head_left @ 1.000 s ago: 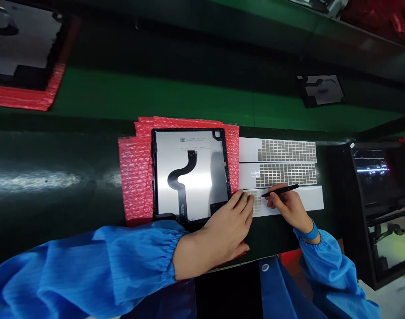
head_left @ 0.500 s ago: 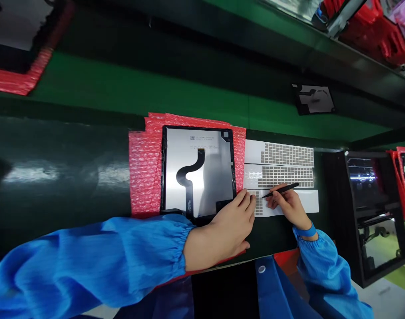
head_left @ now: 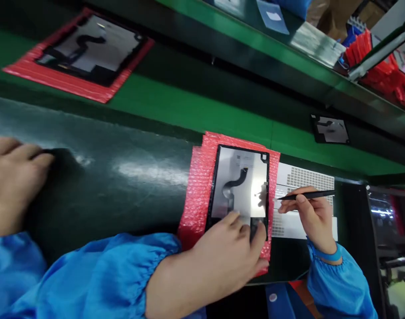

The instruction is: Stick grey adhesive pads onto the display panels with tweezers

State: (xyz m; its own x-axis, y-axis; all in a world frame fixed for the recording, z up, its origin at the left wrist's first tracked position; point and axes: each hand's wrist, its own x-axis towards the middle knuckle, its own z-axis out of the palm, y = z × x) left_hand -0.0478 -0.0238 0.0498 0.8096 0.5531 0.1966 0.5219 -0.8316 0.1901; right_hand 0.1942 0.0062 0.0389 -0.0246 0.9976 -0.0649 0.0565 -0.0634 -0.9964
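Observation:
A tablet screen panel (head_left: 245, 193), silver-backed with a black frame and a curved black ribbon cable (head_left: 236, 182), lies on red bubble wrap (head_left: 193, 208). My left hand (head_left: 218, 257) is over its lower part, fingers bent and apart, fingertips touching the panel near the bottom edge. They hide the cable's lower end. Right of the panel, my right hand (head_left: 313, 217) pinches slim black tweezers (head_left: 317, 194), their point towards the panel's right edge. Whether the tip carries anything is too small to tell. Beneath that hand lie white sheets of small grey stickers (head_left: 278, 228).
Another person's hand (head_left: 16, 181) rests on the dark bench at the left. A second panel (head_left: 102, 48) on red wrap lies on the green ledge, and a smaller-looking one (head_left: 331, 129) at far right. A black tray (head_left: 365, 221) stands right of the sheets.
My left hand has gone from the sticker sheet to the panel's lower part. My right hand has lifted off the sheet with the tweezers. The view has swung left, showing another person's hand.

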